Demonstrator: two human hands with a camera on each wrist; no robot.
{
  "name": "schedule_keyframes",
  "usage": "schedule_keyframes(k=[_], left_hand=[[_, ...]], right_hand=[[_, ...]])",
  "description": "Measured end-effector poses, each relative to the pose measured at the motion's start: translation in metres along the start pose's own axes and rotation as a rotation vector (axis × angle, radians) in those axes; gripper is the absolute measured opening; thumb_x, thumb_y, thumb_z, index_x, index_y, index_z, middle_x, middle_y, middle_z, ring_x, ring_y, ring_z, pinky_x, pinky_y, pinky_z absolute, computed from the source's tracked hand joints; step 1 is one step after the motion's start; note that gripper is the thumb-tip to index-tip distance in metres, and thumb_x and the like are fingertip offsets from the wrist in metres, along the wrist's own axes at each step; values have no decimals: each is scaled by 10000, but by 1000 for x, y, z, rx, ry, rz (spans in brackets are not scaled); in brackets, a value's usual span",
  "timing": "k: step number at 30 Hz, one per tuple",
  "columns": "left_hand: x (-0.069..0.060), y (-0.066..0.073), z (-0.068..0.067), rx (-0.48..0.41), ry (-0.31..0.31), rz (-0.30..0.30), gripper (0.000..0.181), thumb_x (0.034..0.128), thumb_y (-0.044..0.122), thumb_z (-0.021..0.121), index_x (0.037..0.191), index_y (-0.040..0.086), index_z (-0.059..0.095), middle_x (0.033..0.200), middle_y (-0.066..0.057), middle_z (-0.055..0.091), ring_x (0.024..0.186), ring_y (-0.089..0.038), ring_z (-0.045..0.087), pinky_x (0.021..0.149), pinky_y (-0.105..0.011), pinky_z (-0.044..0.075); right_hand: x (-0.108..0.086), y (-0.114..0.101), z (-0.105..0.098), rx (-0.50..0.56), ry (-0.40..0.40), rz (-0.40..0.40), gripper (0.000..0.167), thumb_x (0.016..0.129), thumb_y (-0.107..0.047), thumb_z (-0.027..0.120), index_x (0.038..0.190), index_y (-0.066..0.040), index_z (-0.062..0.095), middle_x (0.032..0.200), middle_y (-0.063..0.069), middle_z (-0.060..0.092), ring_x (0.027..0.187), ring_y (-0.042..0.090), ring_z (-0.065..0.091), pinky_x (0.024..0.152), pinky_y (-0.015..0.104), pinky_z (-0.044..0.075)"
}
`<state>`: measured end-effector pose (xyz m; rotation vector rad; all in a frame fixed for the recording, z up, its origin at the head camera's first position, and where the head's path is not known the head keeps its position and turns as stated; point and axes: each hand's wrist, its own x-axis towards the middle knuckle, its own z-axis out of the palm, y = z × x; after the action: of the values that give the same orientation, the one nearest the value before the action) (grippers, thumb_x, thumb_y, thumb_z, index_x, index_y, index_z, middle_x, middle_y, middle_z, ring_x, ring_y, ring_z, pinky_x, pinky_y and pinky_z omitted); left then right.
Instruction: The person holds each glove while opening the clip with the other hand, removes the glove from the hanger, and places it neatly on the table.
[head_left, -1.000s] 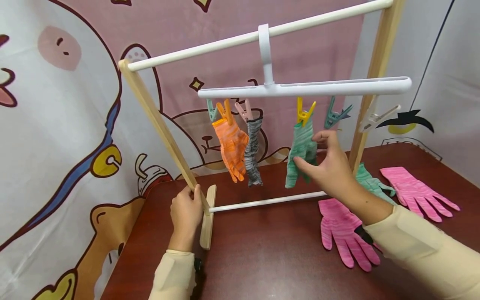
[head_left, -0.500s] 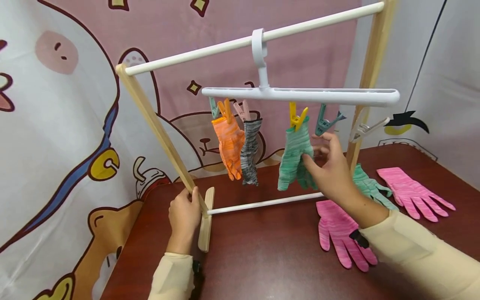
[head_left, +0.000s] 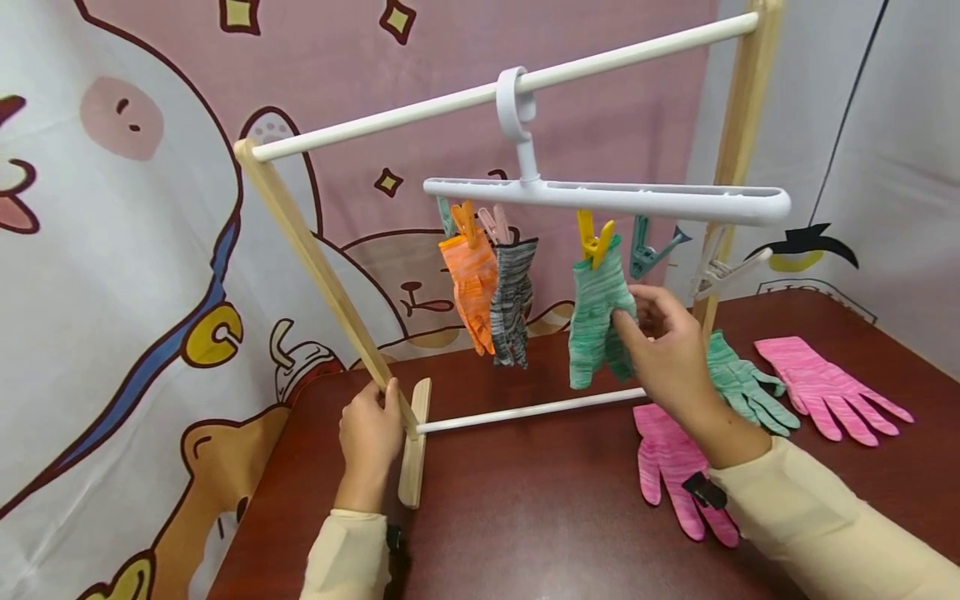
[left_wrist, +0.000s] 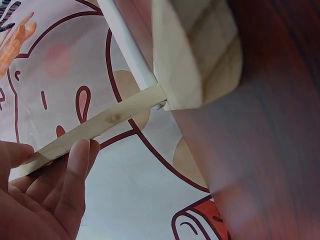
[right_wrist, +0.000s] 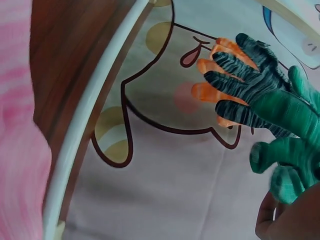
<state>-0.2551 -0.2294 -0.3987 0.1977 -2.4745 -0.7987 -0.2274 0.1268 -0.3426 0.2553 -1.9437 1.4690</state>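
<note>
My left hand [head_left: 371, 429] grips the wooden left post [head_left: 311, 262] of a drying rack, low down; the left wrist view shows fingers and thumb about the post [left_wrist: 112, 117]. My right hand [head_left: 671, 354] pinches the side of a green glove [head_left: 596, 312], which hangs from a yellow clothespin [head_left: 594, 239] on a white hanger [head_left: 637, 198]. On the hanger's left side, an orange glove [head_left: 471, 283] and a dark grey streaked glove [head_left: 512, 304] hang from an orange clothespin [head_left: 467, 221] and a pink clothespin [head_left: 495, 223].
Unused clothespins hang at the hanger's ends: a teal clothespin [head_left: 651, 250] and a clear-white clothespin [head_left: 722, 271] right, a mint clothespin [head_left: 446, 217] left. Two pink gloves [head_left: 828, 392] and another green glove [head_left: 750, 387] lie on the brown table [head_left: 540, 508] at right.
The hanger has turned on the rack's top bar, its right end shifting left and lower in view. My right hand stays at the green glove's side; my left hand keeps its hold.
</note>
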Motion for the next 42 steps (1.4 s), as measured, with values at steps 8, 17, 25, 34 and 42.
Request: schedule_keyframes(k=[8, 17, 25, 34, 42], left_hand=[[-3, -3, -2, 23, 0, -11, 360, 1020, 383, 541, 968, 79, 726, 843, -173, 751, 800, -432, 708, 644, -590, 497], [-4, 0, -11, 1, 9, -39, 309, 1003, 397, 563, 1073, 134, 711, 948, -140, 760, 893, -419, 707, 697, -597, 492], [-17, 52, -31, -499, 507, 345, 307, 923, 16, 633, 1226, 42, 675, 1011, -175, 676, 912, -236, 562, 780, -269, 423], [-23, 146, -28, -534, 140, 561, 298, 963, 196, 665, 1223, 50, 682, 1065, -107, 725, 955, -219, 647, 817, -352, 536], [-10, 196, -26, -503, -30, 618, 395, 995, 287, 625, 1324, 69, 620, 1204, -82, 708, 1102, -213, 649, 900, -381, 533]], right_hand=[[-4, 3, 3, 83, 50, 19, 266, 968, -77, 633, 1224, -6, 639, 941, -187, 643, 818, 37, 572, 690, 160, 433], [-8, 6, 1, 156, 45, 5, 253, 969, -45, 622, 1211, 28, 633, 938, -176, 664, 827, 31, 605, 698, 161, 453], [-8, 8, 2, 175, 37, -54, 252, 952, 1, 633, 1200, 41, 640, 944, -155, 670, 803, 42, 590, 667, 172, 440], [-9, 8, -1, 153, 41, -29, 247, 957, -17, 632, 1200, 25, 644, 933, -162, 650, 789, 43, 563, 671, 166, 436], [-10, 2, -4, 112, 16, 18, 260, 972, -82, 632, 1221, -6, 636, 980, -155, 632, 877, 38, 600, 720, 145, 467]])
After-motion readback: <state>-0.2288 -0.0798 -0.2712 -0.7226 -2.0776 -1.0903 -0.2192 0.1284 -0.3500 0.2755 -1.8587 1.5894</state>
